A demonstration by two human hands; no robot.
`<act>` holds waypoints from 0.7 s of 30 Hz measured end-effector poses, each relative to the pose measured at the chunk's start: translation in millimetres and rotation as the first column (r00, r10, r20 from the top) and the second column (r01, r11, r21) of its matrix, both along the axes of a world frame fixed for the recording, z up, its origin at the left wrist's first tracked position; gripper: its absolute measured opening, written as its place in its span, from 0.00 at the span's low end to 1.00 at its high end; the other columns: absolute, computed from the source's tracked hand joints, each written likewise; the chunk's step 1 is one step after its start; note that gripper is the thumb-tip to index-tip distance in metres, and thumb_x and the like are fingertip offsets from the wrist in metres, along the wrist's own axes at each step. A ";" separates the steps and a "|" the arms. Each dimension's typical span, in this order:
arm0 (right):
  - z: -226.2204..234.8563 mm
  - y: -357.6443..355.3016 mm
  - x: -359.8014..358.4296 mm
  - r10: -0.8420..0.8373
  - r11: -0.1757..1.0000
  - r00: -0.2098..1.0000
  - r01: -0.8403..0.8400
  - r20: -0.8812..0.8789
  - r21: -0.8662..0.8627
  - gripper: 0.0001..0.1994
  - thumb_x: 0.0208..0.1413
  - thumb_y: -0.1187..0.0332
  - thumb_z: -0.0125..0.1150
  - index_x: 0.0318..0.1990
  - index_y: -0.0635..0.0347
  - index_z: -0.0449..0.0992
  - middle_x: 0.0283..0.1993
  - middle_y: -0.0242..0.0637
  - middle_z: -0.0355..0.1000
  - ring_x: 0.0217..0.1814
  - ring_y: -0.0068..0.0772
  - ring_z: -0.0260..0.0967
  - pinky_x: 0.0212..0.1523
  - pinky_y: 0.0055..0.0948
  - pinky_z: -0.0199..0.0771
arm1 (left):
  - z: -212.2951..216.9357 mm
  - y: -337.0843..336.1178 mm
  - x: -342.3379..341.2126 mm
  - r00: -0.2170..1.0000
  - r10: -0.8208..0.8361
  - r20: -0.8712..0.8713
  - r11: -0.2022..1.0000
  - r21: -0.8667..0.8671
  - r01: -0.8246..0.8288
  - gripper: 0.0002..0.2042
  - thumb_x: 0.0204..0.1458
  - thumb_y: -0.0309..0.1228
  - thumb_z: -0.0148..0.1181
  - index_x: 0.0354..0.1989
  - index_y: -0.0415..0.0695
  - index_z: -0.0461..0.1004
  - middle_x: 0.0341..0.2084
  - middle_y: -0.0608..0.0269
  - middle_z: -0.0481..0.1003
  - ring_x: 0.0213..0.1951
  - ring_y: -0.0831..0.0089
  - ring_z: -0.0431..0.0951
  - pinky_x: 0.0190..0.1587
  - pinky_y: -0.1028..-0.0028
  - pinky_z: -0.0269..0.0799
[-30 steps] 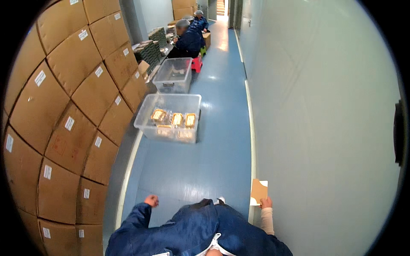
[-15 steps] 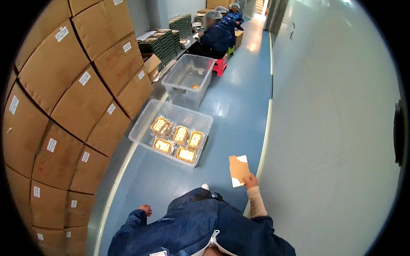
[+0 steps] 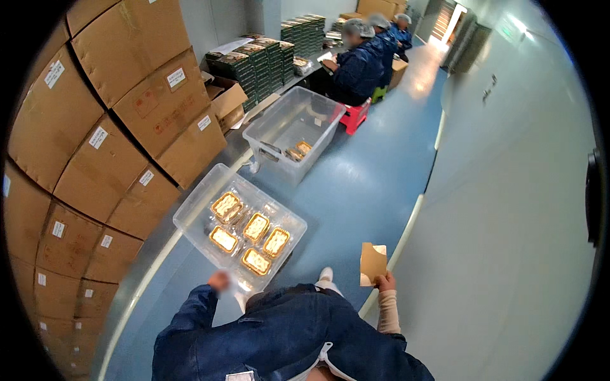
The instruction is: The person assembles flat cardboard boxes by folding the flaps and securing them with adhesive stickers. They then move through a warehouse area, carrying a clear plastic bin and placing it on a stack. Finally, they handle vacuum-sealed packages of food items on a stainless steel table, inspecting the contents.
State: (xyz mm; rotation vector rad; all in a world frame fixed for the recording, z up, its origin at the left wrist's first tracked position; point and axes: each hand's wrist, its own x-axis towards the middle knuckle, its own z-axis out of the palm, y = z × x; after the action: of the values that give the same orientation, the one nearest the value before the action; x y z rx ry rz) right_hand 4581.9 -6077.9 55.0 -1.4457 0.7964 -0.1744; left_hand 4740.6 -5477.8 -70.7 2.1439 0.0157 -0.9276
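My right hand (image 3: 385, 281) grips the lower edge of a flat brown piece of cardboard (image 3: 373, 263) with pale corners, held out over the floor at the right. My left hand (image 3: 220, 280), smeared by motion, is beside the near left edge of a clear plastic tub or lid (image 3: 196, 198); whether it touches that is unclear. Several gold-rimmed trays with pale contents, such as one gold tray (image 3: 257, 227), lie in it, some in clear wrapping. Just beyond stands a deeper clear plastic bin (image 3: 270, 136), which has a few similar packs at its near end.
Stacked cardboard cartons (image 3: 89, 149) line the left side. An opened carton (image 3: 225, 101) and stacks of dark green boxes (image 3: 232, 73) stand behind. A seated co-worker (image 3: 356, 66) on a red stool (image 3: 356, 115), with others farther back, borders the blue walkway. A pale wall (image 3: 508, 209) runs along the right.
My view has shifted forward and turned slightly. The bins sit lower and nearer, and one white shoe shows more. My left hand has come up to the shallow tub; the right still holds the cardboard.
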 end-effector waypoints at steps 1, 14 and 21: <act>4.6 -17.8 31.4 0.047 0.999 0.999 -0.047 -0.018 0.003 0.08 0.43 0.70 0.49 0.32 0.60 0.69 0.23 0.30 0.65 0.19 0.21 0.58 0.19 0.22 0.60 | -22.7 6.1 -17.0 0.996 0.006 0.085 1.000 -0.016 -0.004 0.10 0.48 0.31 0.51 0.36 0.38 0.68 0.28 0.56 0.72 0.25 0.71 0.73 0.27 0.72 0.70; 44.7 -57.0 468.2 0.604 0.794 0.791 -0.608 0.101 0.016 0.12 0.43 0.71 0.51 0.38 0.63 0.69 0.26 0.29 0.65 0.24 0.18 0.59 0.21 0.19 0.61 | 6.6 -152.5 -50.6 0.822 -0.509 0.257 0.822 0.427 0.376 0.08 0.42 0.34 0.51 0.15 0.49 0.68 0.15 0.63 0.65 0.20 0.67 0.65 0.22 0.65 0.59; 51.5 -26.2 647.3 0.806 0.585 0.581 -0.811 0.111 0.001 0.10 0.43 0.71 0.52 0.35 0.63 0.68 0.28 0.30 0.66 0.26 0.19 0.62 0.22 0.20 0.65 | 3.3 -220.7 12.0 0.856 -0.322 0.405 0.897 0.418 0.140 0.06 0.39 0.34 0.57 0.17 0.50 0.68 0.16 0.65 0.65 0.22 0.68 0.67 0.27 0.67 0.63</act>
State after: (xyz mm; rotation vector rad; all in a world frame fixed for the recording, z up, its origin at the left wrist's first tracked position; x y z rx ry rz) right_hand 5229.1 -6104.2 106.5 -1.6034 -0.0204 0.4859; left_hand 4752.6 -5698.5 -67.4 2.7338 -0.3454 -0.5406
